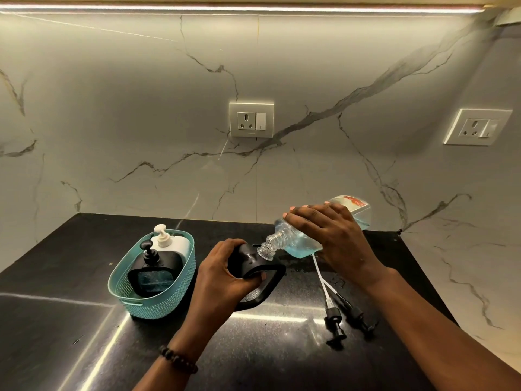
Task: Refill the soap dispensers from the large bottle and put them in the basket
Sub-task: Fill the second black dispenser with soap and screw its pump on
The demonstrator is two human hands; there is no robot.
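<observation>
1. The right hand covers most of the large bottle, so only its ribbed neck, a patch of blue liquid and the labelled base show; whether liquid is flowing at the neck is hard to make out
2. The left hand hides much of the black dispenser, whose lower part blends into the dark tabletop
3. The right hand lies fingers spread over the tilted bottle, gripping it, with the neck touching the dispenser's opening
4. The left hand is curled tightly around the dispenser's upper body, tipping it toward the bottle
5. A teal basket stands left of the hands, holding a black dispenser with pump and a white dispenser behind it
6. Two loose pumps with tubes lie on the tabletop under the right forearm
7. A beaded bracelet circles the left wrist
</observation>
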